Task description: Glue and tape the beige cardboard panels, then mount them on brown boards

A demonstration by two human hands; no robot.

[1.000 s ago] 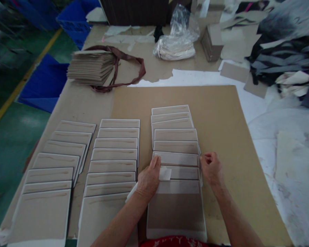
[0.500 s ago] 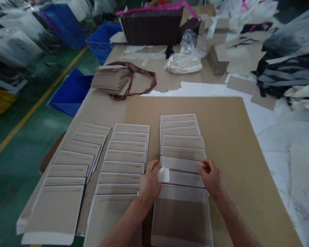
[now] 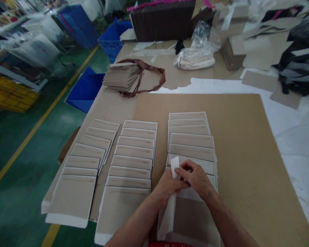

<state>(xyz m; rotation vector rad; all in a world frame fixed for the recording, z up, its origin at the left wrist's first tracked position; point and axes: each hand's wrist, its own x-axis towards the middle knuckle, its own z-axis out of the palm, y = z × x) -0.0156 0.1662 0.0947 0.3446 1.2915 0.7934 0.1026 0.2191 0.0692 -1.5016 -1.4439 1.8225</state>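
Observation:
A narrow white strip (image 3: 171,209) rises between my hands above the right column of overlapping beige panels (image 3: 192,140). My left hand (image 3: 167,185) is closed round the strip. My right hand (image 3: 195,175) pinches the strip near its upper end, with the fingers touching my left hand. The panels have white edges and a thin brown line near the top. A middle column of panels (image 3: 128,202) and a left column (image 3: 73,195) lie beside them. My hands and forearms hide part of the right column.
On the brown board (image 3: 247,164) lie the panels. Farther back are a beige stack (image 3: 121,77) with a brown strap (image 3: 162,77), a clear plastic bag (image 3: 195,58), and a dark block (image 3: 162,24). Blue bins (image 3: 86,89) stand left of the table.
My hands have come together over the right column. The white piece, earlier beside my left hand, now stands up as a long strip between both hands. The view has shifted left.

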